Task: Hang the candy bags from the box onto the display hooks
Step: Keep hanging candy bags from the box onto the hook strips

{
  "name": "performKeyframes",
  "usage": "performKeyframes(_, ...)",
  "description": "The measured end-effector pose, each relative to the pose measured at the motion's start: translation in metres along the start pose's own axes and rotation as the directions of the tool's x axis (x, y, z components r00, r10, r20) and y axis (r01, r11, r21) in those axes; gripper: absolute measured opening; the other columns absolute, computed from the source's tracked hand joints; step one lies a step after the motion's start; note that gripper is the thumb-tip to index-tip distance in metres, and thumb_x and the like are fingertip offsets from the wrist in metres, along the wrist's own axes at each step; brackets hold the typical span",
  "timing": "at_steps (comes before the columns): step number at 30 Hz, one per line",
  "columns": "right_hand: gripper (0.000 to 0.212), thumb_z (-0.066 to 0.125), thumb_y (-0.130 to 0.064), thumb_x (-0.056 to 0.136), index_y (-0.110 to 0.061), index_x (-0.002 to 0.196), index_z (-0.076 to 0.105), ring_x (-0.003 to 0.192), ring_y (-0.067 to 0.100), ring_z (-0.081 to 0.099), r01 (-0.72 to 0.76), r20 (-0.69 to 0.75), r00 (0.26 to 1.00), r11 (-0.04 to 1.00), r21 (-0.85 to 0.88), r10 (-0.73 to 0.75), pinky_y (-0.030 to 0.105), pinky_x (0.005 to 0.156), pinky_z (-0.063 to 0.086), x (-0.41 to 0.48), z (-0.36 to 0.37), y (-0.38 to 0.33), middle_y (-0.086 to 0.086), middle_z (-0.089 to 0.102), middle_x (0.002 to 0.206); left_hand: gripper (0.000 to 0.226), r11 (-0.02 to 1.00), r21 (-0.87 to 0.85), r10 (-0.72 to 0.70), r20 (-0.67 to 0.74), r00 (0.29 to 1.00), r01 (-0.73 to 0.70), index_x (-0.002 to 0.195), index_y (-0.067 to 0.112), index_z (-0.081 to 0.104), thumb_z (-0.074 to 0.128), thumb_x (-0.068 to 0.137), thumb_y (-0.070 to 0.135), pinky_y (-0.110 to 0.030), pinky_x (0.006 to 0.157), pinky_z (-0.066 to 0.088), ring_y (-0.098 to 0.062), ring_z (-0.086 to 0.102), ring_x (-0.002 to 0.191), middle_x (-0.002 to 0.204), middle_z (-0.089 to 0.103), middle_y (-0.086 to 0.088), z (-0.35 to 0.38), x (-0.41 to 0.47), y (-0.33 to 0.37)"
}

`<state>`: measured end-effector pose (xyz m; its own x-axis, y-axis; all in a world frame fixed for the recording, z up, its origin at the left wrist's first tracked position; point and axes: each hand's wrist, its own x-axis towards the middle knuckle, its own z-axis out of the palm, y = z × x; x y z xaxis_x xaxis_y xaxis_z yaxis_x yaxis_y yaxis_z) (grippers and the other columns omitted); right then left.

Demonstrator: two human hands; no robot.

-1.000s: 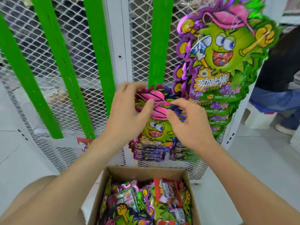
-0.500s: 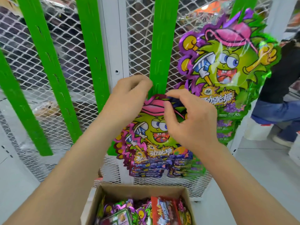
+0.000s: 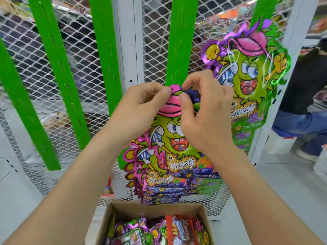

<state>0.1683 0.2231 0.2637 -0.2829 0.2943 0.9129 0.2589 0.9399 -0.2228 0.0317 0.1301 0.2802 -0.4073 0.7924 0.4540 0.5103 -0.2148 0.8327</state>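
- Pink-capped candy bags (image 3: 169,156) hang below both hands; the left hand (image 3: 141,110) and right hand (image 3: 205,114), thumbs nearly touching, pinch the top edge in front of the green display strip (image 3: 178,50).
- The cardboard box (image 3: 150,208) sits directly beneath, holding other packets (image 3: 178,230).

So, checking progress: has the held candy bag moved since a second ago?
Yes, upward: the candy bag has risen along the green strip, its top now nearly level with the screw hole in the white post.
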Motion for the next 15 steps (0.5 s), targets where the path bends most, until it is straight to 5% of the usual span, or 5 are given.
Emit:
performKeyframes(8, 0.013, 0.069, -0.009, 0.091, -0.01, 0.101, 0.06, 0.078, 0.024, 0.056, 0.061, -0.089, 0.994, 0.998, -0.026, -0.063, 0.051, 0.087, 0.038, 0.002, 0.0, -0.008, -0.014, 0.053, 0.091, 0.039, 1.0, 0.019, 0.017, 0.052, 0.999, -0.018, 0.1, 0.017, 0.076, 0.055, 0.107, 0.048, -0.066, 0.093, 0.055, -0.05, 0.068, 0.1, 0.103, 0.075, -0.024, -0.009, 0.004, 0.004)
performKeyframes(15, 0.01, 0.064, -0.009, 0.092, -0.012, 0.099, 0.057, 0.078, 0.024, 0.056, -0.014, -0.007, 1.0, 1.0, -0.017, 0.014, 0.05, 0.089, 0.039, -0.01, 0.006, -0.006, -0.012, 0.056, 0.091, 0.039, 0.998, 0.038, 0.044, 0.082, 0.996, -0.047, 0.093, 0.01, 0.069, 0.058, 0.103, 0.047, -0.066, 0.085, 0.053, -0.025, 0.057, 0.08, 0.096, 0.064, -0.037, -0.011, 0.004, -0.009)
